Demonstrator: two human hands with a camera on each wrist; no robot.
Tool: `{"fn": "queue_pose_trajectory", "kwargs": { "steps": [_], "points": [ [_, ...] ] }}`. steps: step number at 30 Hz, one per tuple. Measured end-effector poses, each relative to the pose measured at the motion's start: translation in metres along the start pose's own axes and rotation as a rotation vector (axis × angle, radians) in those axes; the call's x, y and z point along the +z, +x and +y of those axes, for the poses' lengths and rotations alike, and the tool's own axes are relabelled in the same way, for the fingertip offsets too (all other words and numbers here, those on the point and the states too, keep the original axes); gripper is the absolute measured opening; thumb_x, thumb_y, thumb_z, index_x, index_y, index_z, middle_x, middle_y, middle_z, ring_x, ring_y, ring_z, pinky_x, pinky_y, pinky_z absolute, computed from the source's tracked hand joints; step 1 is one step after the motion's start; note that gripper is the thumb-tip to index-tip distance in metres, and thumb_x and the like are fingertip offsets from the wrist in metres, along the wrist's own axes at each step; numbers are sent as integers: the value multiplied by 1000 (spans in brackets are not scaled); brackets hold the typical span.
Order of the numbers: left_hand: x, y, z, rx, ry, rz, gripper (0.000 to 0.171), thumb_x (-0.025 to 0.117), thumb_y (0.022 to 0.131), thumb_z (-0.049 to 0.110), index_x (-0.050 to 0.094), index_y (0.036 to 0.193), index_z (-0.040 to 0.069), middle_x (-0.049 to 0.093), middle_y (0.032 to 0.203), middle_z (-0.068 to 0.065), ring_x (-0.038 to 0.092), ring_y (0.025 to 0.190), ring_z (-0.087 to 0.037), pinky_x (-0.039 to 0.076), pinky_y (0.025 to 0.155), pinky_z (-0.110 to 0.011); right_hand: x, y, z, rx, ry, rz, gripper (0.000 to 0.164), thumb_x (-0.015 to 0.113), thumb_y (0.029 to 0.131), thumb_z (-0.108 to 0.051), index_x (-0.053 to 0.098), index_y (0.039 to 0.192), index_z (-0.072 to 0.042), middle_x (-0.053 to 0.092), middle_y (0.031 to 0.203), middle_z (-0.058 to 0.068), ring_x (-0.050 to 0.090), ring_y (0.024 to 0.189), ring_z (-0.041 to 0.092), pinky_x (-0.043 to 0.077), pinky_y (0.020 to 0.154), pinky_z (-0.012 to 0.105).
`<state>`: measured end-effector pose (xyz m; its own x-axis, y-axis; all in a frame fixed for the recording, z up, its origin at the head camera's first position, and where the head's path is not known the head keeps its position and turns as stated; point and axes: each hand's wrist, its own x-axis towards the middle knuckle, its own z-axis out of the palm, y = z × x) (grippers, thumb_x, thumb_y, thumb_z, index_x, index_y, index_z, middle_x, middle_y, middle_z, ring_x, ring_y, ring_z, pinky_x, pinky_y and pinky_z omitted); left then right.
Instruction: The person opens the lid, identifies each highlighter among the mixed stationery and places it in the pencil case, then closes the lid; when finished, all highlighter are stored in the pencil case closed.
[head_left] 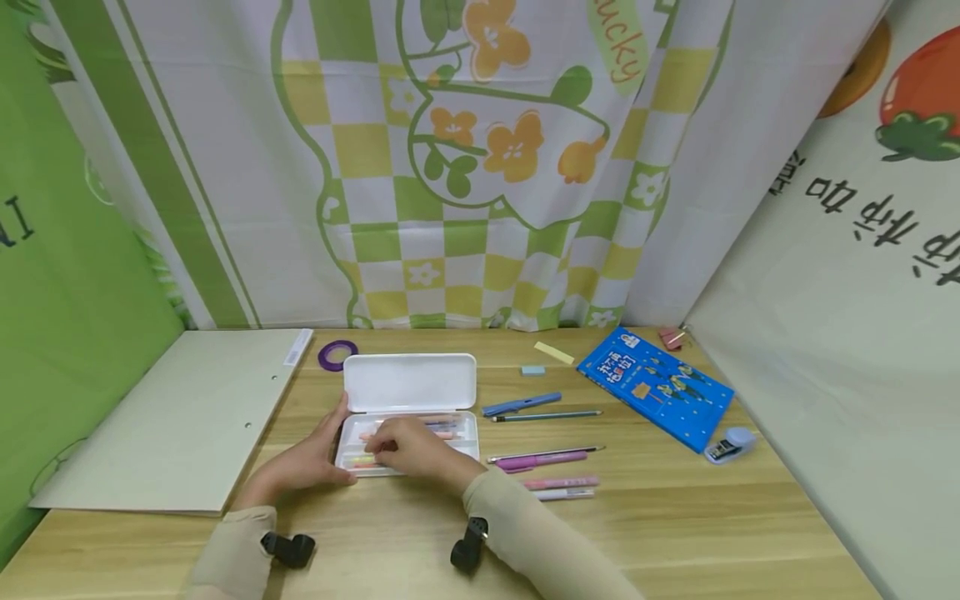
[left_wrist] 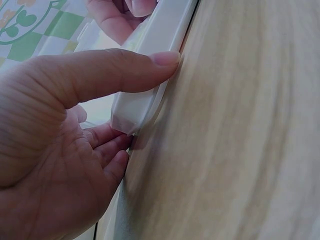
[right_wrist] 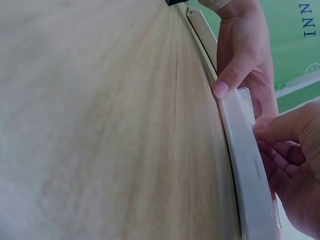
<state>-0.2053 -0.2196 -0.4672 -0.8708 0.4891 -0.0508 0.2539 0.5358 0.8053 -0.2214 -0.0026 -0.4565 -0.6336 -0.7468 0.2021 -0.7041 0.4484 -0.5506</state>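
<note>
A white pencil case point(head_left: 408, 383) lies with its lid swung back, several pens point(head_left: 442, 435) in its tray. My left hand point(head_left: 311, 454) grips the case at its left end; in the left wrist view the thumb point(left_wrist: 165, 59) presses on the front wall and the other fingers lie along the end. Over the tray is my right hand point(head_left: 412, 450), its fingers bent down into the front part beside a yellow and pink pen point(head_left: 365, 460). In the right wrist view its thumb and forefinger come together, but whatever lies between them is hidden.
Right of the case lie a blue pen point(head_left: 521, 404), pencils point(head_left: 547, 416), a purple pen point(head_left: 543, 460) and pink and white pens point(head_left: 562, 483). Farther out are a blue book point(head_left: 652, 387), a stapler point(head_left: 731, 446), an eraser point(head_left: 533, 371), purple tape point(head_left: 337, 355) and a large board point(head_left: 180, 417).
</note>
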Motion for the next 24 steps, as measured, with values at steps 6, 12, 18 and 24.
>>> {"fn": "queue_pose_trajectory", "kwargs": {
  "steps": [6, 12, 18, 24],
  "points": [
    [0, 0, 2, -8, 7, 1, 127, 81, 70, 14, -18, 147, 3, 2, 149, -35, 0, 136, -52, 5, 108, -64, -1, -4, 6, 110, 214, 55, 15, 66, 86, -5, 73, 100, -5, 70, 97, 2, 60, 89, 3, 45, 83, 13],
    [0, 0, 2, -5, 21, 1, 126, 81, 70, 14, -17, 147, 2, 1, 149, -36, 0, 136, -52, 5, 108, -63, -12, -16, 10, 156, 487, 66, 18, 65, 88, -7, 71, 104, -2, 70, 107, 6, 61, 97, 8, 47, 83, 16],
    [2, 0, 2, -10, 6, 1, 125, 81, 70, 12, -17, 148, 2, -5, 150, -36, -2, 136, -52, 5, 108, -63, -34, -45, 19, 215, 804, 47, 24, 63, 89, -8, 67, 110, 3, 68, 111, 9, 62, 101, 13, 51, 86, 26],
    [0, 0, 3, -18, 2, 4, 126, 81, 70, 12, -18, 147, 2, -1, 150, -35, -2, 137, -51, 3, 108, -63, -64, -89, 36, 151, 785, 45, 28, 62, 91, -15, 65, 111, 4, 65, 111, 12, 63, 100, 17, 52, 87, 40]
  ]
}}
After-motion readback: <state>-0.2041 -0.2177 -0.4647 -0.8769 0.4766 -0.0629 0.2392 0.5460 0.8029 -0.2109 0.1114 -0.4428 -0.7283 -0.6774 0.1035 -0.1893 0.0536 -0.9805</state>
